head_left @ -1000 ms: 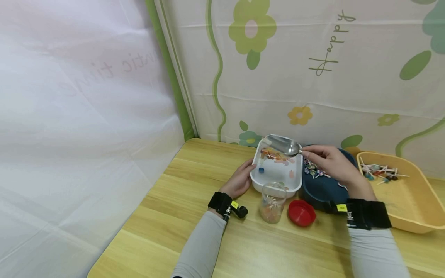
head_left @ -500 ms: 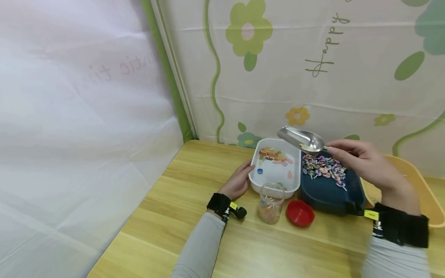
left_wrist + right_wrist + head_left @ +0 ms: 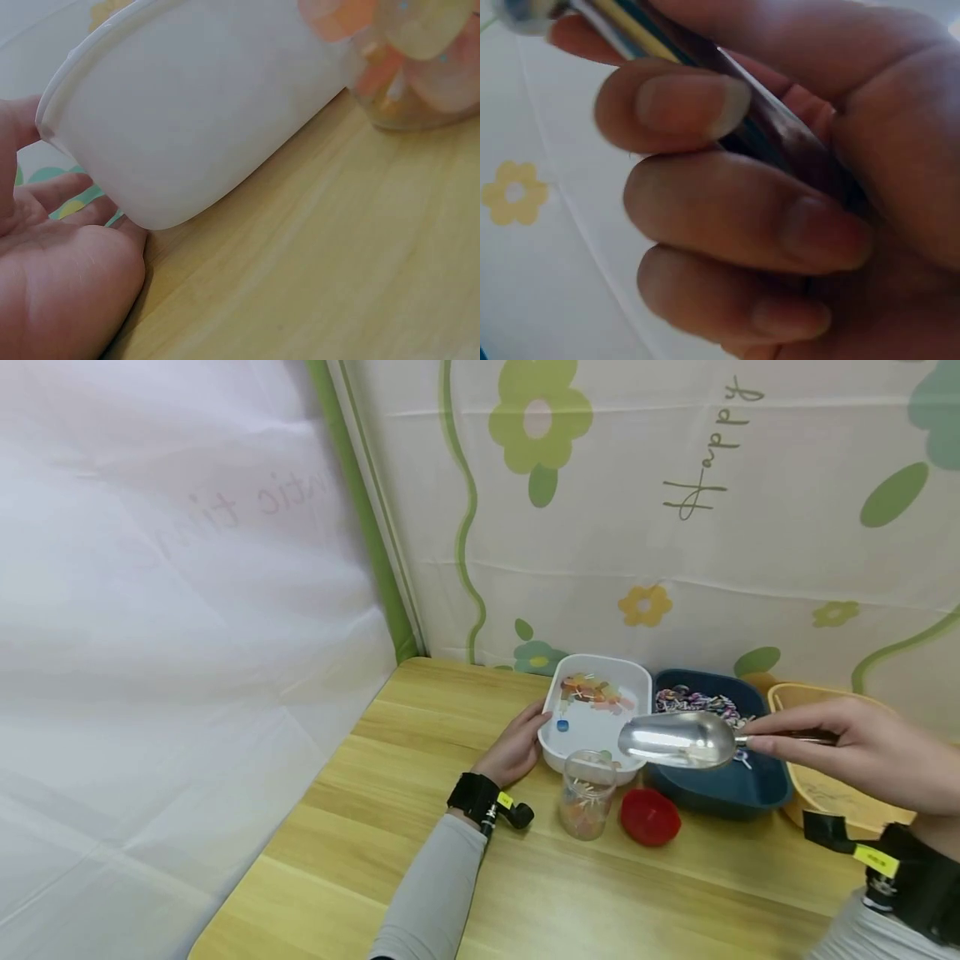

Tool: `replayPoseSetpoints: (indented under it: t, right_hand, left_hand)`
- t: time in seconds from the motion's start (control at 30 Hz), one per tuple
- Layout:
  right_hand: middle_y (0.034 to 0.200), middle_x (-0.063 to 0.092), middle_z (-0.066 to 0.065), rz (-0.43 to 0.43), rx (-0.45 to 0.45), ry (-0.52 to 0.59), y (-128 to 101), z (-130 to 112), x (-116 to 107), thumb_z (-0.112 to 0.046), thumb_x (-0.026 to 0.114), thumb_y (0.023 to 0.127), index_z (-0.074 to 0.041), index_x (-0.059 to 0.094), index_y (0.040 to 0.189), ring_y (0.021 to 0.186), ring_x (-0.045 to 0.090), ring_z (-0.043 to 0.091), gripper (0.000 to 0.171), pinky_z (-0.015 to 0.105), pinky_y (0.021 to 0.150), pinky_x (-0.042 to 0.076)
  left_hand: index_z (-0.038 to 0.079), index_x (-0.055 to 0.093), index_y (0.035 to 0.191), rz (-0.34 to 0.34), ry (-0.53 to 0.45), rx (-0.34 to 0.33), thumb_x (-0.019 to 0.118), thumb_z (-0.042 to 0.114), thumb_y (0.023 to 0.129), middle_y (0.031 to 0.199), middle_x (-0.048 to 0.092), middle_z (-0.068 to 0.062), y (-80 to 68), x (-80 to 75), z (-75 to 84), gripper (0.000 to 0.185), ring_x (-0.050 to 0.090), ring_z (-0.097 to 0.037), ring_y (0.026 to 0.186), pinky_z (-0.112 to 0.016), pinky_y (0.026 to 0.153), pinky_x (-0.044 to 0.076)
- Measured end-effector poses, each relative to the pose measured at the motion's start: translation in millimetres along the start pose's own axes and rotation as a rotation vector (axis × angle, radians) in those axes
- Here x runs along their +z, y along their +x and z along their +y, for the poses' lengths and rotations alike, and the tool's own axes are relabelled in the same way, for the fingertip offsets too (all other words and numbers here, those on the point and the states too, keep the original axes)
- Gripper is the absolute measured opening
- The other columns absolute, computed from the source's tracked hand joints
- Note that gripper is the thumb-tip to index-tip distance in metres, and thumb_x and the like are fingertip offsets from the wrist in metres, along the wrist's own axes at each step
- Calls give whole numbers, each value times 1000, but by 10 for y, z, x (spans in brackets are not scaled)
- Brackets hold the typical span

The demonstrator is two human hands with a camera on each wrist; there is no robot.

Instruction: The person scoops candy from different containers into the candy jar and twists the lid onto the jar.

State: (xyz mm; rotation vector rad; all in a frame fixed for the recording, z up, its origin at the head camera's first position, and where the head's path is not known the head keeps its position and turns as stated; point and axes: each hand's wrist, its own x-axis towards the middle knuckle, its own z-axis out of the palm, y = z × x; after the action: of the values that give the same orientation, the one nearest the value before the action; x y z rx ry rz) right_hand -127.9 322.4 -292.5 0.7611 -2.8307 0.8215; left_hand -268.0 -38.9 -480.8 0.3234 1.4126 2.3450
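Note:
My right hand (image 3: 847, 743) holds a shiny metal scoop (image 3: 678, 741) by its handle, fingers curled round it in the right wrist view, where the handle (image 3: 780, 124) runs into the palm. The scoop's bowl points left, over the dark blue tray (image 3: 720, 793) and the white tray's right rim. At the left side of the white tray (image 3: 573, 752), my left hand (image 3: 513, 750) grips the rim and wall. Small orange and pale candy-like pieces (image 3: 588, 692) and one blue piece (image 3: 562, 725) lie inside that tray.
A clear plastic cup (image 3: 588, 793) with stick-candy pieces in it stands before the white tray. Beside it lies a red lid (image 3: 650, 817). The blue tray contains several swirled lollipop-like pieces (image 3: 686, 700). A yellow tray (image 3: 821, 789) is at the right, partly behind my right hand.
From over the white tray, the scoop has moved right with my right hand, then come lower and nearer, turning as it went. My left hand has stayed at the white tray.

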Motion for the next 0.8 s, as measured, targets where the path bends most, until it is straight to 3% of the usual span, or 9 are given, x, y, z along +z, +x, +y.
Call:
replayPoseSetpoints:
  t: [0.17, 0.33, 0.8]
  right_hand:
    - [95, 72, -20, -66, -42, -52, 83, -135, 66, -11, 73, 95, -26, 80, 111, 72, 56, 3, 23, 21, 54, 44]
    - [91, 70, -21, -117, -70, -25, 121, -165, 94, -11, 71, 96, -23, 80, 111, 66, 51, 4, 21, 22, 52, 39]
    - [97, 72, -20, -113, -44, -26, 124, -147, 110, -12, 72, 96, -24, 80, 111, 74, 57, 3, 21, 22, 57, 46]
  left_hand:
    - [7, 26, 162, -5, -1, 4, 41, 15, 111, 168, 23, -13, 4, -13, -5, 53, 21, -26, 155, -36, 127, 20]
    - [7, 26, 162, -2, 3, 9, 41, 15, 111, 168, 22, -13, 8, -6, 3, 54, 21, -26, 155, -36, 127, 20]
    - [5, 25, 162, 14, -5, -1, 41, 13, 111, 169, 21, -14, 3, 4, -4, 55, 20, -26, 155, -36, 127, 20]
